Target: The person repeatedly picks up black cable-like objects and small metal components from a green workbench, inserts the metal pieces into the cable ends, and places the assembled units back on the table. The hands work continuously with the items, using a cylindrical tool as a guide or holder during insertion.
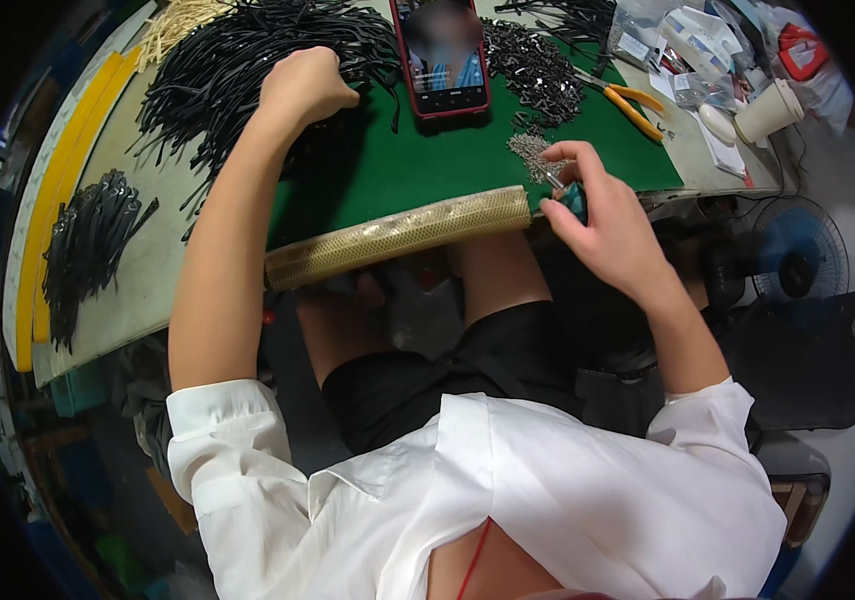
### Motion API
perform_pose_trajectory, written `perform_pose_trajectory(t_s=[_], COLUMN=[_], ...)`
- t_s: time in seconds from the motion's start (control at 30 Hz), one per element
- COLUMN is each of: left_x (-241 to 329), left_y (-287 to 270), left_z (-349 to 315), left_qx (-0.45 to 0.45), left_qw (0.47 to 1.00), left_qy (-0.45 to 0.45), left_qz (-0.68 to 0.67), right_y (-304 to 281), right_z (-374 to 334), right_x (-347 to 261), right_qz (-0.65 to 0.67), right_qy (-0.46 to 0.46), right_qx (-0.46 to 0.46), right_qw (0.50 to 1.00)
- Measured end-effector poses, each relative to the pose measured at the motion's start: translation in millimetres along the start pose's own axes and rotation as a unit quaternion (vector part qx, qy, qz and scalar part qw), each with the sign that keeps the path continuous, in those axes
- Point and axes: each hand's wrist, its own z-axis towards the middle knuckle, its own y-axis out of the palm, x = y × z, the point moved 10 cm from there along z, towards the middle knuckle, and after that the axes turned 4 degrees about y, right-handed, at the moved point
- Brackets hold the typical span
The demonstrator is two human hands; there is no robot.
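Note:
Over the large heap of black strips [202, 75] on the green mat [397, 165], my left hand [312, 88] is closed, knuckles up. What its fingers hold, if anything, is hidden beneath it. In my right hand [602, 215] is a small screwdriver with a dark green handle [572, 203], its short metal shaft pointing away toward a little pile of tiny silvery screws [532, 155]. Behind that pile spreads a mound of small shiny black parts [537, 80]. A gold mesh-patterned roll [397, 235] runs along the table's near edge, just left of my right hand.
A red-cased phone [452, 100] with a lit screen stands at the back. Orange-handled pliers [632, 105] lie at right, near a white cup [772, 112] and plastic bags [697, 50]. A smaller black strip bundle [92, 240] lies left, beside yellow rulers [62, 215].

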Motion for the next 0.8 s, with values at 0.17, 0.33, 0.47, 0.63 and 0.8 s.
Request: perform_pose_trajectory(t_s=[0.17,0.33,0.47,0.63,0.8], left_x=[6.4,17.6,39.1,44.0,51.9], left_y=[-24.6,-41.4,-25.6,3.9,10.5], left_z=[-33.8,-90.8,-137.1,-167.2,-169.7], left_qx=[0.000,0.082,0.004,-0.005,0.021], left_qw=[0.999,0.948,0.844,0.754,0.741], left_qy=[0.042,0.114,0.027,-0.010,0.008], left_qz=[0.020,-0.287,-0.536,-0.657,-0.672], right_y=[0.6,7.2,9.5,14.3,17.1], right_z=[10.6,14.5,14.3,17.6,20.7], right_x=[7.6,16.9,16.7,12.1,10.6], right_qz=[-0.070,-0.138,-0.166,-0.196,-0.211], right_qy=[-0.059,-0.049,-0.043,-0.037,-0.044], right_qx=[-0.087,-0.140,-0.151,-0.158,-0.158], right_qw=[0.992,0.979,0.974,0.967,0.964])
